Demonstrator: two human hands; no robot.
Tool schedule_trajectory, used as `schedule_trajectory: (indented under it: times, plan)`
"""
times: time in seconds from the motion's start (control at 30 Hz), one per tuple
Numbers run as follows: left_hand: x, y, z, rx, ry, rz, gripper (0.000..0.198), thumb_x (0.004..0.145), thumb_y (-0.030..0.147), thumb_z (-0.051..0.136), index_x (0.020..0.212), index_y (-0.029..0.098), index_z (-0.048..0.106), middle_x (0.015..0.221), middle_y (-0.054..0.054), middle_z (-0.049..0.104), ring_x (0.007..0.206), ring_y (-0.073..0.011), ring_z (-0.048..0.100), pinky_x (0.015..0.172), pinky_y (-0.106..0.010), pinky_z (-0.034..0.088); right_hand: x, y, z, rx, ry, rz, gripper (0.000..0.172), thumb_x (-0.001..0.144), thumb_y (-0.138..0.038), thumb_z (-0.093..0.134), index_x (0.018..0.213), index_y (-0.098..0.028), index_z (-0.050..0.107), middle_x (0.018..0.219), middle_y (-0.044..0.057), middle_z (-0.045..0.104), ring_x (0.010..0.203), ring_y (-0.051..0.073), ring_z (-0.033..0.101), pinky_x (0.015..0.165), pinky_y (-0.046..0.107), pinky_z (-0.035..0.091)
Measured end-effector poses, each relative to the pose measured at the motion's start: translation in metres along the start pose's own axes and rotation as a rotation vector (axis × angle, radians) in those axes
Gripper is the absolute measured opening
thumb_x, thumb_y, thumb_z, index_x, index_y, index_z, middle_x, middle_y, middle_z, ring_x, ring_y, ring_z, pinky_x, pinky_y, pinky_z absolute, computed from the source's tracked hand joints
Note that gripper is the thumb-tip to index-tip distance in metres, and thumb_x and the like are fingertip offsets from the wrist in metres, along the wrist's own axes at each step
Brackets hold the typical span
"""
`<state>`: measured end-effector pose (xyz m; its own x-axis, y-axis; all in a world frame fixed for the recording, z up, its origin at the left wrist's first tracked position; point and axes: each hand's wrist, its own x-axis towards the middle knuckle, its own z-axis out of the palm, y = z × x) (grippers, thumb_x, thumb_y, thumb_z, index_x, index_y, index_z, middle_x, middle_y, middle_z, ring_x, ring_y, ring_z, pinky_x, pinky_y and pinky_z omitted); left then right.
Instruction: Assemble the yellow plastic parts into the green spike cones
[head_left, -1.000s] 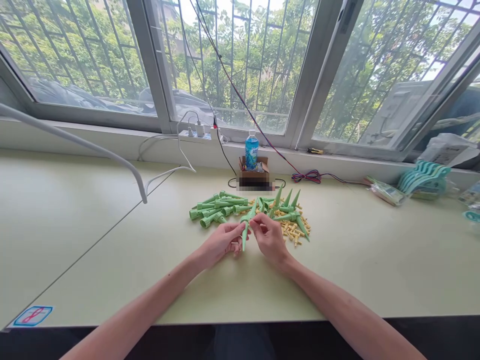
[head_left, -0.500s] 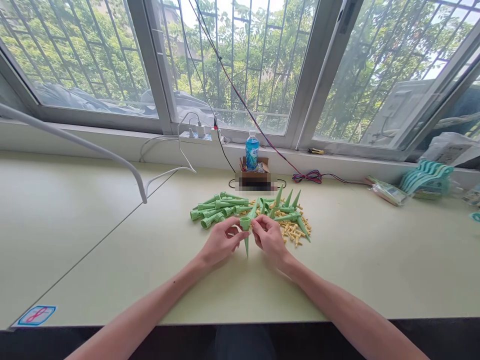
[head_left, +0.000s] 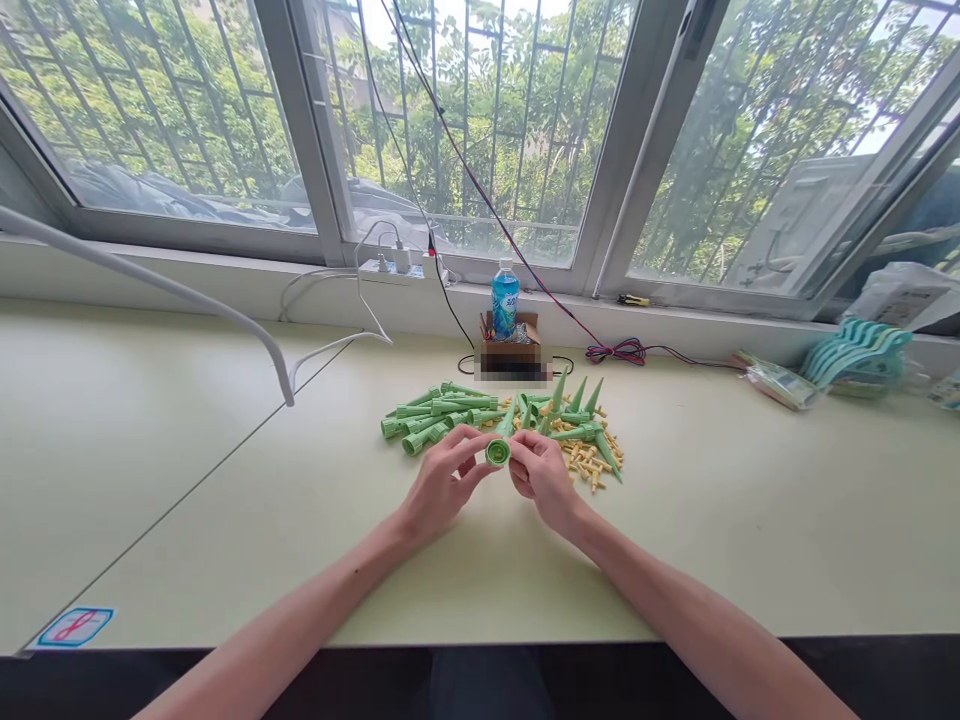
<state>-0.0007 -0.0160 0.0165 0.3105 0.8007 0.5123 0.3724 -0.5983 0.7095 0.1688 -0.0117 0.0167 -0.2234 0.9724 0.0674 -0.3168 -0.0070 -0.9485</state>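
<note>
From my feed, both hands meet over the middle of the pale green bench [head_left: 750,520]. The left hand [head_left: 442,485] and the right hand [head_left: 544,480] share one green spike [head_left: 497,452], held just above the bench surface and just in front of the heap of parts. Its round open end faces the camera, so I look straight into the cup; its pointed end is hidden behind it.

The left fingers [head_left: 466,438] are curled in and pinched on the left side of the rim. The right fingers [head_left: 527,447] are closed against the right side. Neither hand holds anything else that I can see.

Directly behind the hands lies a pile of green spikes [head_left: 439,412], most of them on their sides to the left, a few with their tips up to the right. Small yellow pieces [head_left: 592,462] are scattered under and beside the right part of that pile, near the right hand.

Further back, against the window ledge, a blue-labelled bottle [head_left: 505,298] stands upright in or just behind a small cardboard box [head_left: 526,325]; I cannot tell which. A red and black wire [head_left: 615,352] lies coiled to the right of the box. A power strip [head_left: 397,268] sits on the ledge, and a white cable [head_left: 225,315] crosses the bench's left half. A stack of teal hangers [head_left: 855,350] rests at the far right. A blue and red sticker [head_left: 73,626] marks the near left edge.
</note>
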Motion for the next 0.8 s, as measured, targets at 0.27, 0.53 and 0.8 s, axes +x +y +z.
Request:
schedule_trajectory:
  times: [0.27, 0.53, 0.8]
  plan:
    - [0.005, 0.003, 0.003, -0.097, 0.017, -0.153, 0.023, 0.087, 0.032, 0.062, 0.108, 0.025, 0.066, 0.099, -0.003, 0.056, 0.059, -0.0084, 0.052, 0.053, -0.023, 0.048, 0.002, 0.004, 0.003, -0.085, 0.086, -0.064, 0.031, 0.082, -0.041, 0.067, 0.068, -0.019, 0.051, 0.05, -0.009, 0.034, 0.042, 0.005, 0.024, 0.038, 0.019, 0.018]
    - [0.012, 0.003, 0.003, -0.635, -0.105, -0.561, 0.038, 0.089, 0.054, 0.055, 0.083, 0.017, 0.053, 0.061, 0.004, 0.048, 0.046, -0.0084, 0.048, 0.041, -0.02, 0.043, 0.003, 0.009, -0.001, -0.287, 0.065, -0.296, 0.029, 0.09, -0.043, 0.06, 0.075, -0.019, 0.054, 0.058, -0.006, 0.041, 0.045, 0.007, 0.035, 0.04, 0.02, 0.027]
    - [0.007, 0.0, 0.001, -0.791, -0.197, -0.591, 0.034, 0.083, 0.048, 0.067, 0.088, 0.015, 0.061, 0.067, 0.003, 0.046, 0.052, -0.008, 0.048, 0.042, -0.02, 0.044, 0.002, 0.012, -0.003, -0.377, -0.013, -0.321, 0.028, 0.091, -0.042, 0.057, 0.076, -0.02, 0.052, 0.062, -0.005, 0.043, 0.045, 0.007, 0.034, 0.041, 0.022, 0.026]
